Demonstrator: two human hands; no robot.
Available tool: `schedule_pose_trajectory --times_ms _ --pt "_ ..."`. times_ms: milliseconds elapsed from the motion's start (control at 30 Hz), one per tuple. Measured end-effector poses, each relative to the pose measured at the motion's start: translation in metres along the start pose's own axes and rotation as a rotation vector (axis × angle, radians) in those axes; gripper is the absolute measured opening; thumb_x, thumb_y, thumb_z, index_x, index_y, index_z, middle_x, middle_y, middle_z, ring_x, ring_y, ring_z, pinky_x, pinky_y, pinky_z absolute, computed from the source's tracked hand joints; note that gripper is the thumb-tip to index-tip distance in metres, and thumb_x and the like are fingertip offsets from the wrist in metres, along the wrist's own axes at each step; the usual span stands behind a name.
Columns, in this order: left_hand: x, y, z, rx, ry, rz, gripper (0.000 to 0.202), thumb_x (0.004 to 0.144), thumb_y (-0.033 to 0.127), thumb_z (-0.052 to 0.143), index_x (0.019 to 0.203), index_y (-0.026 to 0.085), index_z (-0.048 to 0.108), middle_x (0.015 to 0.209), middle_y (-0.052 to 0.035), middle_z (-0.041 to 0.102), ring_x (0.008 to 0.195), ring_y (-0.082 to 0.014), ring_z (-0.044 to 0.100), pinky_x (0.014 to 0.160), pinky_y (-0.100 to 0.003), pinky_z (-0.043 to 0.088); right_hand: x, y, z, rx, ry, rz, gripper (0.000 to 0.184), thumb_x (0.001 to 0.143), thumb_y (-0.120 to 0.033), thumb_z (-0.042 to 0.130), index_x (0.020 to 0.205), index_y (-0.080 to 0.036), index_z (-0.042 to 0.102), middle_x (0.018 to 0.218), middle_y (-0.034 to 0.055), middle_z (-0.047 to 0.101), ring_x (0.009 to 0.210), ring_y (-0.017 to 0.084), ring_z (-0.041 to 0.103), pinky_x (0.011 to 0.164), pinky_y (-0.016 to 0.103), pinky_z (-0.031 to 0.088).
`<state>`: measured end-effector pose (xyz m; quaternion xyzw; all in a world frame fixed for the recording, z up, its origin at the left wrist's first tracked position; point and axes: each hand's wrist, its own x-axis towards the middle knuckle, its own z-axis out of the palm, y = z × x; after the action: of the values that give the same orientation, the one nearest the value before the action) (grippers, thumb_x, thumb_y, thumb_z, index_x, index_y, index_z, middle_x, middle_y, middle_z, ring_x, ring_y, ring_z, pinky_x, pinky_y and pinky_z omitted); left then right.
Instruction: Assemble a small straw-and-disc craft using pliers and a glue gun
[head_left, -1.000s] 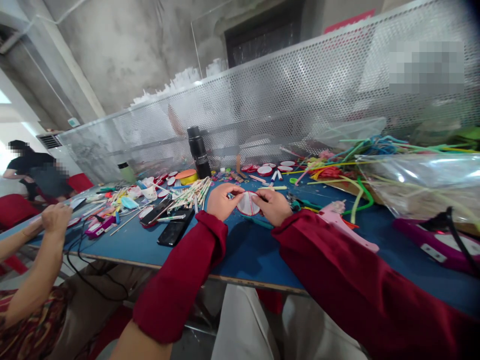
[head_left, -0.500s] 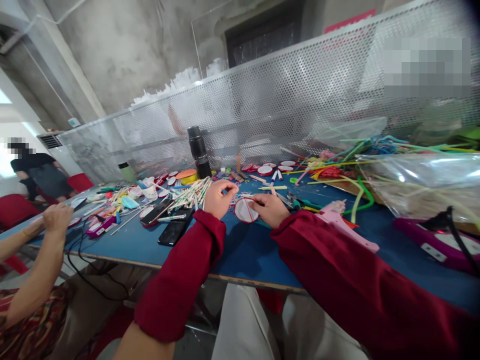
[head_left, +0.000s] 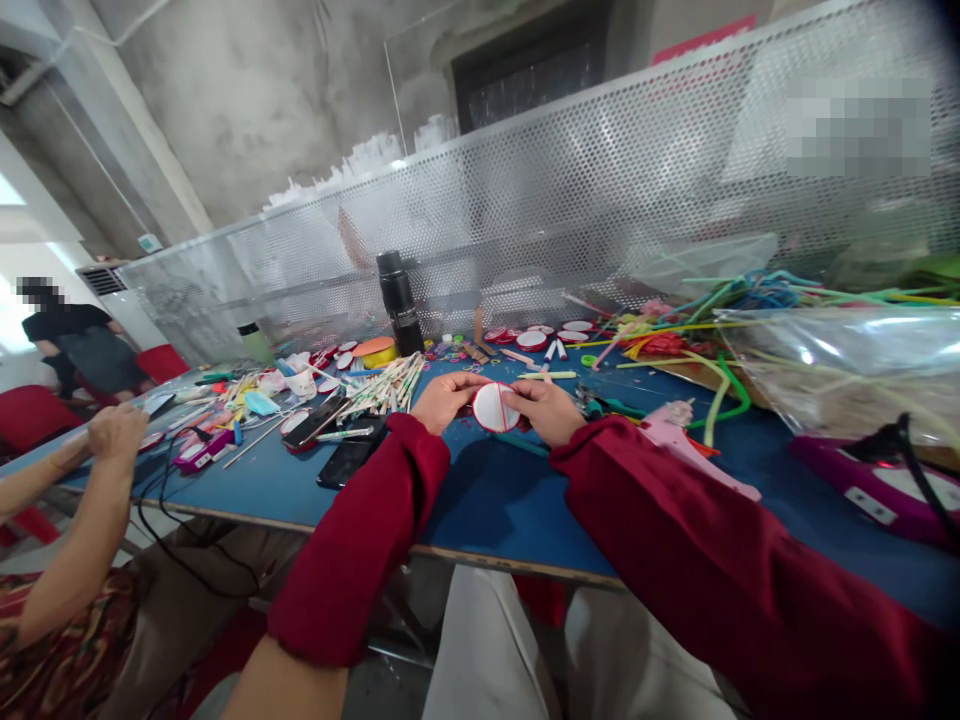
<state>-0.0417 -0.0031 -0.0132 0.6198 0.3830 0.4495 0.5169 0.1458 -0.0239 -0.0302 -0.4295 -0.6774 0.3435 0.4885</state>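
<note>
Both my hands hold a small round white disc with a red rim [head_left: 495, 407] just above the blue table [head_left: 487, 500]. My left hand [head_left: 444, 398] pinches its left edge, fingers closed. On the disc's right edge my right hand [head_left: 547, 408] grips with curled fingers. Both arms wear dark red sleeves. More red-rimmed discs [head_left: 531, 339] lie farther back on the table.
A black flask [head_left: 397, 303] stands behind my hands before a perforated metal screen [head_left: 600, 190]. Two phones [head_left: 337, 445] and a heap of sticks [head_left: 386, 385] lie to the left, a pink glue gun [head_left: 686, 450] and bagged coloured tubes [head_left: 840, 370] to the right. Another person's hands [head_left: 112, 435] work at the far left.
My left hand, lifted off the disc half a second ago, has come back down onto its left edge. The disc now faces up toward me between both hands.
</note>
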Motion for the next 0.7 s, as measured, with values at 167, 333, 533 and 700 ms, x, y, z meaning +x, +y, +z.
schedule_pose_trajectory --times_ms 167,333,533,700 --pt "-0.003 0.005 -0.004 0.072 0.012 0.004 0.034 0.071 0.043 0.081 0.093 0.017 0.077 0.079 -0.0037 0.074 0.06 -0.0104 0.06 0.058 -0.024 0.05 0.001 0.0 -0.002 0.131 -0.041 0.111 0.041 0.068 -0.062 0.067 0.067 -0.022 0.056 0.047 -0.0053 0.05 0.041 0.012 0.046 0.043 0.026 0.037" --pt "-0.007 0.015 -0.005 0.283 0.119 0.278 0.025 0.078 0.041 0.075 0.088 0.018 0.077 0.084 -0.0064 0.076 0.075 -0.0166 0.067 0.065 -0.027 0.052 -0.002 -0.001 -0.006 -0.075 0.035 -0.017 0.032 0.077 -0.05 0.058 0.062 -0.023 0.054 0.043 -0.0051 0.045 0.045 0.012 0.044 0.046 0.026 0.033" --pt "-0.009 0.015 -0.002 0.689 0.055 0.564 0.017 0.079 0.027 0.074 0.094 0.02 0.076 0.097 -0.0077 0.074 0.084 -0.0177 0.066 0.073 -0.029 0.052 -0.004 -0.002 -0.004 -0.174 0.093 -0.034 0.029 0.079 -0.046 0.054 0.062 -0.022 0.056 0.045 -0.003 0.046 0.052 0.015 0.048 0.051 0.028 0.033" --pt "-0.009 0.014 0.0 0.777 0.095 0.681 0.005 0.084 0.023 0.071 0.086 0.021 0.075 0.088 -0.0061 0.072 0.084 -0.0182 0.065 0.08 -0.032 0.051 -0.005 -0.003 -0.003 -0.177 0.054 -0.026 0.03 0.078 -0.048 0.054 0.063 -0.022 0.058 0.046 -0.0026 0.048 0.051 0.015 0.047 0.051 0.028 0.034"
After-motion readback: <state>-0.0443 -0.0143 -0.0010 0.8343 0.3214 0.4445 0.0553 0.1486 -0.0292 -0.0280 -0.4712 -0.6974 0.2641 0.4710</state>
